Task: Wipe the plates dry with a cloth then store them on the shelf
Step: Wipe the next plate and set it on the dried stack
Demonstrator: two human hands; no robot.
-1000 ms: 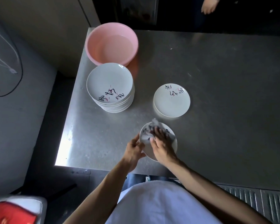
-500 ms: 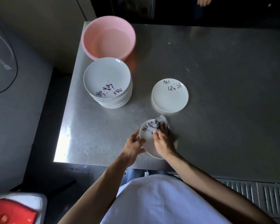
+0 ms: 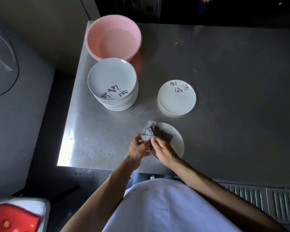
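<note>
Early going, I judge: near the table's (image 3: 224,72) 6 o'clock edge, the left hand (image 3: 138,149) curls round the held plate's (image 3: 175,139) rim while the right hand (image 3: 163,148) bunches the cloth (image 3: 148,131) on it. From there, a lone plate (image 3: 177,99) lies at 12 o'clock and the stack (image 3: 112,79) waits at 10. No shelf shows.

A steel table (image 3: 224,81) is filling most of the frame, its grey top catching bright light along the left edge. A pink basin (image 3: 97,30) is sitting at the table's upper left corner. A stack of white plates (image 3: 112,84) is standing just below it in the frame. A single white plate (image 3: 177,97) is lying right of the stack, apart from it. A third plate (image 3: 172,138) is sitting near the table's lower edge; whether it is resting flat cannot be told.
</note>
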